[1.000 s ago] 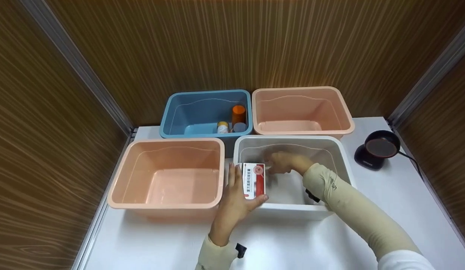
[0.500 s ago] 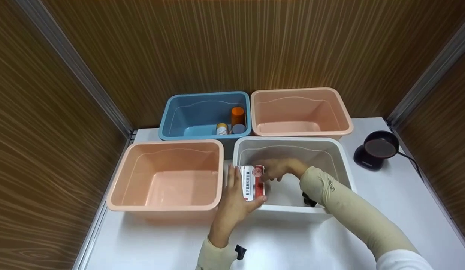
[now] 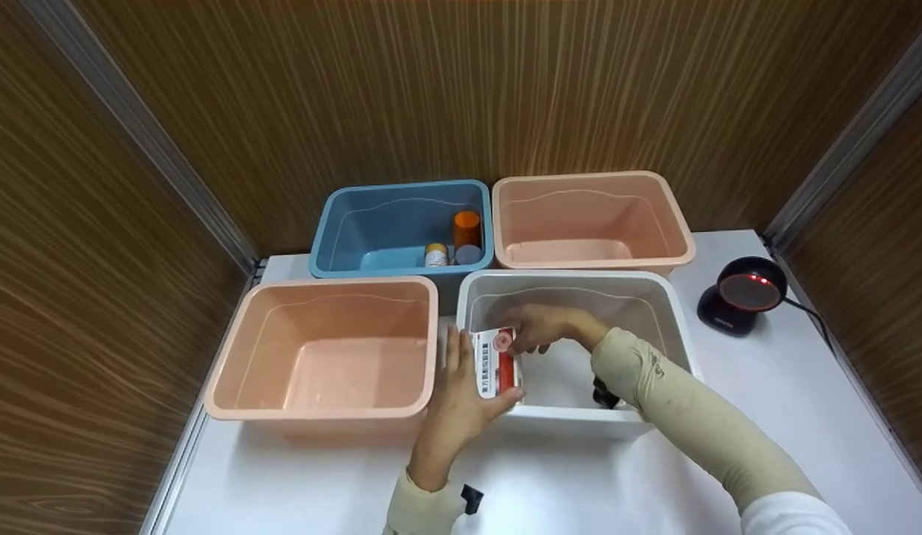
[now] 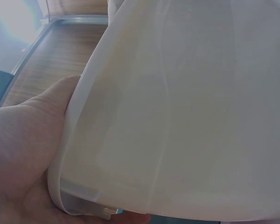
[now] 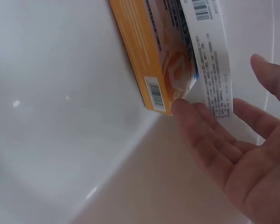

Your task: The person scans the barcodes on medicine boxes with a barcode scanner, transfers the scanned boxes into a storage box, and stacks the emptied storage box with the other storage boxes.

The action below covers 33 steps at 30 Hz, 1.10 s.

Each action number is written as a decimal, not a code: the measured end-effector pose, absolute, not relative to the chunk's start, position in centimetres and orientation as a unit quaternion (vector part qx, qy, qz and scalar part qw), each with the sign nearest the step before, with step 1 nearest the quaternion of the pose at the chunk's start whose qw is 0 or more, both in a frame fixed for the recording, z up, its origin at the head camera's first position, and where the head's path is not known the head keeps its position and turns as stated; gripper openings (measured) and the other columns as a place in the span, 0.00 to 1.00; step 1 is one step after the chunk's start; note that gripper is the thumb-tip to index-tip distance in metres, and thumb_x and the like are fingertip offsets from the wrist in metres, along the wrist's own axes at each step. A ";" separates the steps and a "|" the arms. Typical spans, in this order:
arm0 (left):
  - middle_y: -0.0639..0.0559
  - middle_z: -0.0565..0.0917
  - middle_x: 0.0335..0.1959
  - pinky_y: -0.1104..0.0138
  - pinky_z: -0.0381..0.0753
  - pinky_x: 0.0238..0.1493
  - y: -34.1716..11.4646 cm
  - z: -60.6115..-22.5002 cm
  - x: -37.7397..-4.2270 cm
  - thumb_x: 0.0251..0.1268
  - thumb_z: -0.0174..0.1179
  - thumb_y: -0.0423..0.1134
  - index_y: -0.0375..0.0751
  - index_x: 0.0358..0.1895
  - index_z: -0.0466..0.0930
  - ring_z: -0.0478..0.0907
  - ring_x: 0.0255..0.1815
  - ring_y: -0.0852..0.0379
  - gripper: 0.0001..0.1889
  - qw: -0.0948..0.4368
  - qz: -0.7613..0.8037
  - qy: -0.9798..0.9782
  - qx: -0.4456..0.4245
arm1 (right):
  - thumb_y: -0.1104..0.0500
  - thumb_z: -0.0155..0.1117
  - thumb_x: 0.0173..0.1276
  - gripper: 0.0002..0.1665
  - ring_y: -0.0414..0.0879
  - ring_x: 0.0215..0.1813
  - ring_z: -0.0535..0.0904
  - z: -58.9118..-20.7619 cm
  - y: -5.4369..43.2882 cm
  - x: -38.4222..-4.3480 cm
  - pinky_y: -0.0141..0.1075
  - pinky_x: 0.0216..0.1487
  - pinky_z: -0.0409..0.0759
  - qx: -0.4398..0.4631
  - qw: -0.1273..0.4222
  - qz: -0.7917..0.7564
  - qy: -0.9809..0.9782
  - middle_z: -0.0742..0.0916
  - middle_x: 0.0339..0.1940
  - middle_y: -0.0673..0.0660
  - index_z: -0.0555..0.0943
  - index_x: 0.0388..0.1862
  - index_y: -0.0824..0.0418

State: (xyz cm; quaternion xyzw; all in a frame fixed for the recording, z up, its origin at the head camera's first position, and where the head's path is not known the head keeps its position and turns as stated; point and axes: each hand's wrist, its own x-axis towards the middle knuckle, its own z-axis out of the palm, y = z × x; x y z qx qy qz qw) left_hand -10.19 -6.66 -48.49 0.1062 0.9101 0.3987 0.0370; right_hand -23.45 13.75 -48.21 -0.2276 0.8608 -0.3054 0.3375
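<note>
At the left end of the white bin (image 3: 572, 413), a white-and-red box (image 3: 493, 377) sits inside, tilted. Left hand (image 3: 458, 412) on the bin's front-left corner, fingers straight and thumb spread apart, palm against the rim. Right hand (image 3: 544, 327) reaches down inside the bin, fingers by the box's upper right corner; right wrist view shows thumb and fingers apart, fingertips at the box ends, exact contact can't tell. Same view: orange box (image 5: 136, 53) beside a white printed panel (image 5: 211, 65), both with barcodes. Blue bin (image 3: 401, 273) behind holds orange jar (image 3: 466, 229), yellow-capped bottle (image 3: 435, 255), gray lid (image 3: 468, 255). Pink bins: one left (image 3: 319, 413), one back right (image 3: 594, 264). Black device (image 3: 728, 316), red lights on, right side of white tabletop (image 3: 342, 483).
</note>
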 end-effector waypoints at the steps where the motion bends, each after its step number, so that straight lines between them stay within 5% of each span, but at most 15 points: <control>1: 0.41 0.37 0.83 0.48 0.63 0.71 -6.7 -48.5 -10.2 0.53 0.72 0.64 0.34 0.81 0.44 0.51 0.77 0.33 0.64 0.035 0.399 0.910 0.107 | 0.59 0.69 0.69 0.36 0.54 0.39 0.83 -48.3 13.7 -23.4 0.45 0.38 0.85 -0.221 0.336 -0.314 0.860 0.82 0.55 0.58 0.70 0.75 0.58; 9: 0.39 0.37 0.83 0.46 0.60 0.71 -6.7 -48.6 -9.9 0.54 0.71 0.65 0.32 0.81 0.43 0.47 0.78 0.34 0.63 0.026 0.410 0.904 0.117 | 0.59 0.66 0.72 0.35 0.62 0.38 0.87 -48.4 12.8 -22.8 0.54 0.41 0.85 -0.207 0.383 -0.358 0.826 0.86 0.39 0.59 0.67 0.75 0.60; 14: 0.38 0.37 0.82 0.46 0.58 0.72 -6.8 -48.7 -9.9 0.55 0.70 0.65 0.31 0.81 0.43 0.45 0.79 0.34 0.63 0.024 0.404 0.907 0.118 | 0.59 0.65 0.73 0.29 0.56 0.35 0.86 -48.5 12.6 -22.8 0.51 0.39 0.86 -0.222 0.379 -0.347 0.828 0.83 0.44 0.58 0.72 0.70 0.58; 21: 0.35 0.37 0.82 0.46 0.56 0.73 -6.7 -48.5 -9.9 0.55 0.70 0.65 0.31 0.81 0.43 0.43 0.79 0.34 0.63 0.025 0.398 0.909 0.120 | 0.69 0.64 0.66 0.37 0.54 0.42 0.82 -47.3 13.0 -22.7 0.44 0.33 0.86 -0.244 0.283 -0.344 0.861 0.80 0.53 0.64 0.68 0.74 0.58; 29: 0.35 0.37 0.82 0.46 0.56 0.73 -6.8 -48.4 -9.9 0.56 0.71 0.63 0.32 0.81 0.42 0.42 0.79 0.34 0.62 0.032 0.397 0.910 0.118 | 0.71 0.67 0.63 0.43 0.54 0.57 0.78 -45.2 13.9 -22.5 0.49 0.58 0.80 -0.250 0.183 -0.345 0.886 0.78 0.65 0.61 0.65 0.76 0.59; 33: 0.36 0.36 0.82 0.46 0.55 0.73 -6.8 -48.4 -9.9 0.57 0.70 0.63 0.32 0.81 0.41 0.41 0.80 0.34 0.62 0.039 0.398 0.909 0.118 | 0.72 0.65 0.62 0.36 0.53 0.49 0.78 -43.9 15.2 -22.6 0.47 0.53 0.81 -0.263 0.142 -0.387 0.872 0.81 0.58 0.60 0.71 0.70 0.58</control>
